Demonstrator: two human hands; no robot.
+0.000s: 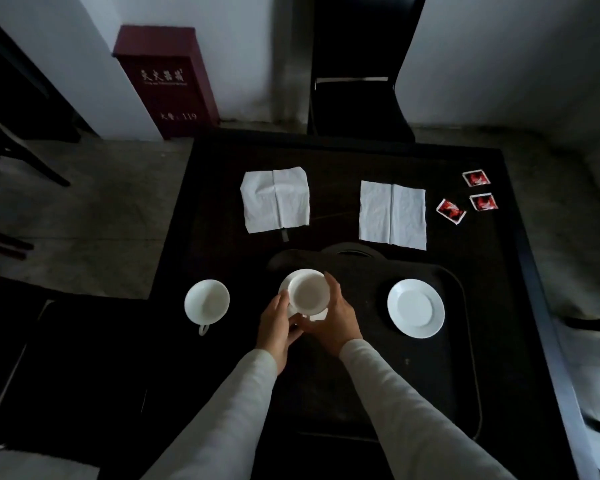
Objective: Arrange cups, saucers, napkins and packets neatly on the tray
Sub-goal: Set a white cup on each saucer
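Hands (275,326) (334,321) round cup (308,295) by tray (361,375) edge

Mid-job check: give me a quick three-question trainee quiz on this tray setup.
1. True or false: the empty saucer lies on the tray.
2. How many red packets lie on the table?
3. The cup held by the left hand and right hand is: A) on a napkin, B) over the left saucer, C) upside down.
Key: 1 true; 2 three; 3 B.

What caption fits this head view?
Left hand and right hand hold a cup and saucer on the tray.
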